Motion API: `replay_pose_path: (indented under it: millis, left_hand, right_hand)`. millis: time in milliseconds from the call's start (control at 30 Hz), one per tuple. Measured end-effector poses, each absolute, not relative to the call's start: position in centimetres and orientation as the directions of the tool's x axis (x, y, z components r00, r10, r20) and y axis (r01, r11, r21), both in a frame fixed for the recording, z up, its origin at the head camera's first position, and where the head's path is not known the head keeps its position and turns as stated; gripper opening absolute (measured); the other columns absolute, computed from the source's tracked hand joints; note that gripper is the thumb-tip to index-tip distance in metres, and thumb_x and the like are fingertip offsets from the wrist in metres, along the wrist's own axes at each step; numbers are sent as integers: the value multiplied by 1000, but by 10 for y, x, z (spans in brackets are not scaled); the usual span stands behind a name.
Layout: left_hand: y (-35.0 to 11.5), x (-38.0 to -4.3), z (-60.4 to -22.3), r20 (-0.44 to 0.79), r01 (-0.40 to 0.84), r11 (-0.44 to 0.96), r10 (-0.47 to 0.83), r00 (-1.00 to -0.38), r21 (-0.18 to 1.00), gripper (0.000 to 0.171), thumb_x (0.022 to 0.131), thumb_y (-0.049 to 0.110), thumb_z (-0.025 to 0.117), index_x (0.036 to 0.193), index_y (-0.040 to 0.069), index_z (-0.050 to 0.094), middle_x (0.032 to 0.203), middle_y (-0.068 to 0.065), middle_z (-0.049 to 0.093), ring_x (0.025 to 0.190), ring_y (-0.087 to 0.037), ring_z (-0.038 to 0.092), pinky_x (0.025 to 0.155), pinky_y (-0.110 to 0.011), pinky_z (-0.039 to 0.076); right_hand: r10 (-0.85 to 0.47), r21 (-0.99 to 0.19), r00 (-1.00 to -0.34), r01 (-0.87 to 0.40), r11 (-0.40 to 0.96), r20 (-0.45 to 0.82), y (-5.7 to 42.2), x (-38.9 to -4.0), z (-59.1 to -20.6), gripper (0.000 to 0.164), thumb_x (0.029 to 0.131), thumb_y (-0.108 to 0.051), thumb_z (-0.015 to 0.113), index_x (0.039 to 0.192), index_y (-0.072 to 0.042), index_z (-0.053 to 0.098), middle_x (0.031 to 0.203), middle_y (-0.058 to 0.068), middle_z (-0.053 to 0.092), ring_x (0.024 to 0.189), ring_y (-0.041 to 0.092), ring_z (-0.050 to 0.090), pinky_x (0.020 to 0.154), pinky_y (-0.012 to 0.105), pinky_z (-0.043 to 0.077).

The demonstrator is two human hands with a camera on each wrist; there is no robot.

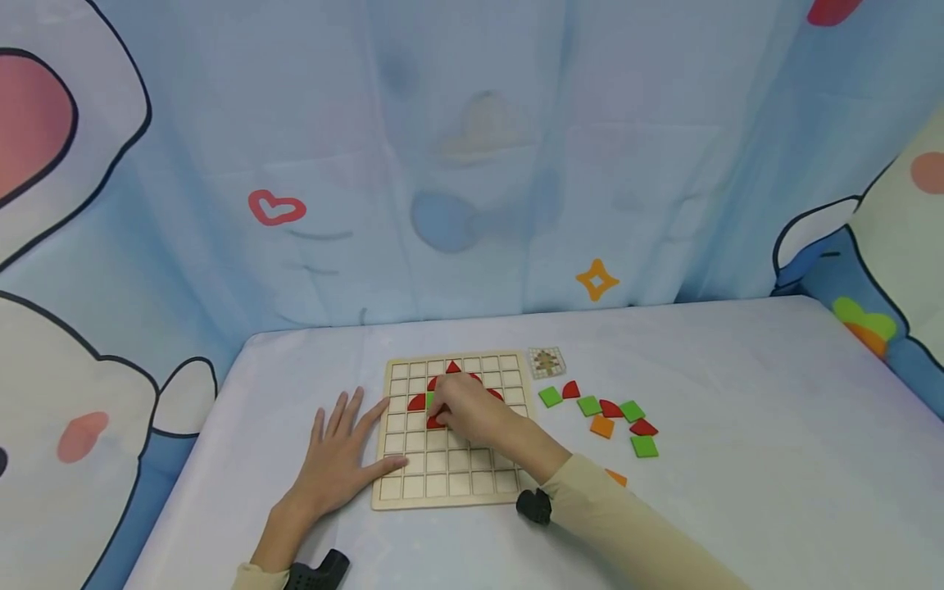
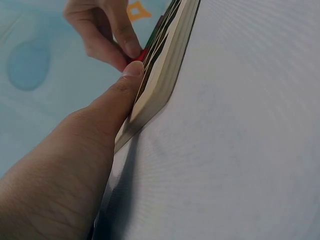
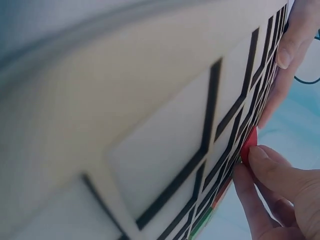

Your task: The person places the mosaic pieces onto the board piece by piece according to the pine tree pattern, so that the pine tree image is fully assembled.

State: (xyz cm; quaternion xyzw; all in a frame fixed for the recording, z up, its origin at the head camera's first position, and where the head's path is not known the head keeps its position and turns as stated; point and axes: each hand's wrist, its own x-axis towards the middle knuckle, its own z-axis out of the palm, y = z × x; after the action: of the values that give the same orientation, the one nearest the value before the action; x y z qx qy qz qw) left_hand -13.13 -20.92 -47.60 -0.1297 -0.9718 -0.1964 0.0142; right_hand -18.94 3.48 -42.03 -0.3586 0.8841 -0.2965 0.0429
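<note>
One red tile [image 3: 248, 145] was pinched between my right hand's [image 1: 470, 408] fingertips, at the board [image 1: 435, 485]; left hand [image 1: 335, 460], unclenched, fingers spread, touched its left edge.

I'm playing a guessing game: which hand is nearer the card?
Right. The right hand is over the board, left of the card; the left hand is farther away, at the board's left edge.

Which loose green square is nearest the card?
The leftmost loose green square, just below the card in the head view; the other three lie farther right.
</note>
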Motion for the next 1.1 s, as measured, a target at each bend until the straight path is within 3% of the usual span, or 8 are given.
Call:
replay_pose_path:
  millis: [233,500,833,1000,1100]
  left_hand:
    - [-210,-131,-477,79,257,889,246,-966,378,93,89,69,67,164,22,38,172,-20,19,160,-43,9,123,-70,1]
    - [-209,-132,-475,81,259,886,247,-966,384,92,90,69,66,164,22,39,172,-21,21,159,-44,10,123,-70,2]
    - [-210,-131,-472,64,250,892,244,-968,377,92,90,69,66,164,21,39,172,-21,21,159,-44,9,123,-70,2]
    - [-210,-131,-473,61,248,891,243,-968,381,92,90,69,65,164,21,39,172,-21,20,159,-44,9,123,-70,1]
    - [-209,-132,-473,53,248,892,246,-968,379,93,91,70,64,164,21,38,172,-21,19,160,-44,8,123,-70,0]
  right_hand:
    - [-689,-464,-709,-667,583,153,33,-191,-420,11,91,7,76,96,1,83,92,10,73,97,27,71,81,27,61]
    - [-694,-485,-695,-681,549,188,36,-191,-422,11,90,8,76,96,1,83,92,10,73,95,27,70,81,27,60]
    - [-646,-612,-756,-563,556,108,47,-183,-421,21,95,7,65,107,0,81,107,10,76,101,23,69,84,33,58]
    - [-625,-599,-770,-564,569,131,71,-177,-421,22,95,6,67,112,0,79,108,8,73,93,18,66,79,28,57]
    - [-583,-564,-802,-543,622,129,95,-177,-418,21,94,5,70,113,-1,79,110,6,71,99,21,67,85,33,58]
